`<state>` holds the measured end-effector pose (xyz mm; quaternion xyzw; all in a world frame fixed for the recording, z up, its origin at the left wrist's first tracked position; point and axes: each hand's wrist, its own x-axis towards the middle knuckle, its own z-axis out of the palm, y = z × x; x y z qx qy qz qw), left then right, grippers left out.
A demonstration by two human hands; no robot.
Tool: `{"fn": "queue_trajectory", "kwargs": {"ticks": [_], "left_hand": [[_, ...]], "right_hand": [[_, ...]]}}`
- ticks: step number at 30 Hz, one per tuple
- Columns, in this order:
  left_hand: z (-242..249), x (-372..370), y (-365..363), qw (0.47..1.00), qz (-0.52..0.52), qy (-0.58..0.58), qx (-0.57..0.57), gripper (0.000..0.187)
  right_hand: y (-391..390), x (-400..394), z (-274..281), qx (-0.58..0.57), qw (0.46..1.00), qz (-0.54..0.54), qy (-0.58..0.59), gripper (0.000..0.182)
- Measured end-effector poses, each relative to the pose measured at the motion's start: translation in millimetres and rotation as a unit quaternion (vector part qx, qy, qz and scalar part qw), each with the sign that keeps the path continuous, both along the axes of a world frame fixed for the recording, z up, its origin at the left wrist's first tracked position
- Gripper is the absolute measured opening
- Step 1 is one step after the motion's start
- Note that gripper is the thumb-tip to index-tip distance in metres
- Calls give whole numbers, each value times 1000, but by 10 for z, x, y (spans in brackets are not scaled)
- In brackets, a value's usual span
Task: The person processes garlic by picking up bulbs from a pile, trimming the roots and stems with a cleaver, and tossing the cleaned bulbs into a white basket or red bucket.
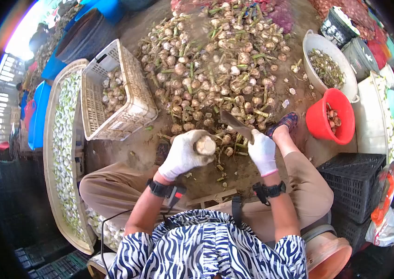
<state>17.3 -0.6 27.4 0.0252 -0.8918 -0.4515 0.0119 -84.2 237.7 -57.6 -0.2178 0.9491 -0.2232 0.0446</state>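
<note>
My left hand (183,154), in a white glove, is closed around a garlic bulb (205,145) whose pale cut face points up toward me. In my right hand (262,153), also gloved in white, is the handle of a knife (237,125). Its broad dark blade slants up and to the left, apart from the held bulb. Just beyond both hands spreads a large heap of garlic bulbs (225,69) on the floor, many with stems attached and soil on them.
A white crate (134,109) with bulbs inside stands left, beside a long tray (90,223) of pale, trimmed-looking pieces. To the right are a red bucket (315,118), a white basin (312,43) with scraps, and a black crate (346,186). Loose trimmings lie near my feet.
</note>
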Motion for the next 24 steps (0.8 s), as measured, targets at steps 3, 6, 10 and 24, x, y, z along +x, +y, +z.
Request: {"fn": "queue_trajectory", "kwargs": {"ticks": [3,6,10,24], "left_hand": [[-205,-67,-50,999,25,-22,-16,59],[-243,-92,-15,969,34,-66,235,61],[-373,-10,-168,983,81,-43,159,73],[-710,-85,-290,645,183,-29,741,39]], "right_hand": [[-255,297,479,-136,984,106,39,16],[-298,368,403,-84,985,137,60,18],[-105,99,-170,50,999,7,8,9],[-319,246,-196,-58,972,14,-227,25]]}}
